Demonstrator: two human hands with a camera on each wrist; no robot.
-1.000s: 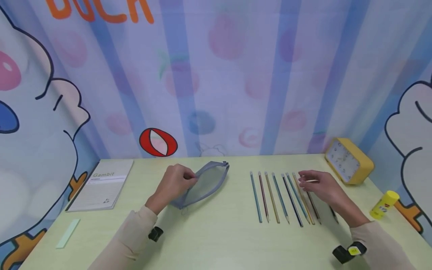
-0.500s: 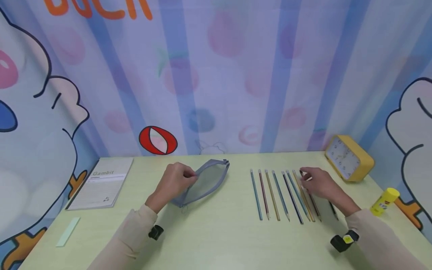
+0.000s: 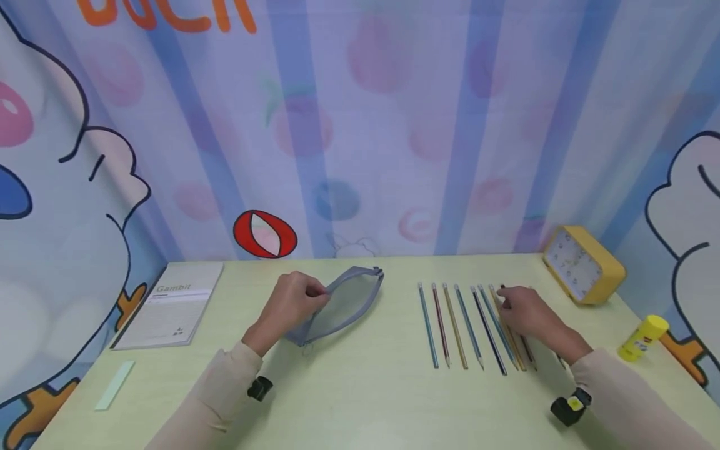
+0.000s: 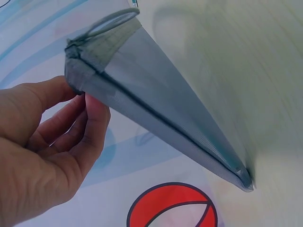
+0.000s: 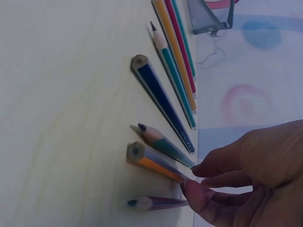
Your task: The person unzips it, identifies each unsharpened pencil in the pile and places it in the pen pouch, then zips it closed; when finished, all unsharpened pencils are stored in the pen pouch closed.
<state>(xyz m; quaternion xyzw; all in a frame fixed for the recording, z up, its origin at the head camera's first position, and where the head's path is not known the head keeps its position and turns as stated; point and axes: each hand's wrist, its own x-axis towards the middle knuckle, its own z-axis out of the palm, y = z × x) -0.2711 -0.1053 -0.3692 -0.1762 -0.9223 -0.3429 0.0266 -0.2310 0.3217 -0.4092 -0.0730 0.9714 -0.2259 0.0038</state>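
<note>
My left hand (image 3: 292, 306) pinches the rim of a grey-blue mesh zipper pouch (image 3: 351, 306) whose mouth gapes toward the right. In the left wrist view, thumb and fingers hold one corner of the pouch (image 4: 151, 99). Several pencils lie in a row on the table, among them a dark blue pencil (image 3: 489, 331). My right hand (image 3: 531, 315) is at the far ends of the right-hand pencils. Its thumb and a finger lie either side of a yellow pencil (image 5: 158, 165); whether they grip it is unclear. A dark red pencil (image 5: 163, 203) lies beside it.
A notebook (image 3: 169, 306) and a pale green strip (image 3: 115, 385) lie on the left of the table (image 3: 360, 400). A yellow clock (image 3: 585, 265) and a yellow glue stick (image 3: 644, 338) stand at the right. A printed curtain (image 3: 382, 144) hangs behind the far edge.
My right hand has shifted a little left, onto the yellow pencil's end, and its thumb and fingers have drawn closer together. The left hand and pouch stay in place.
</note>
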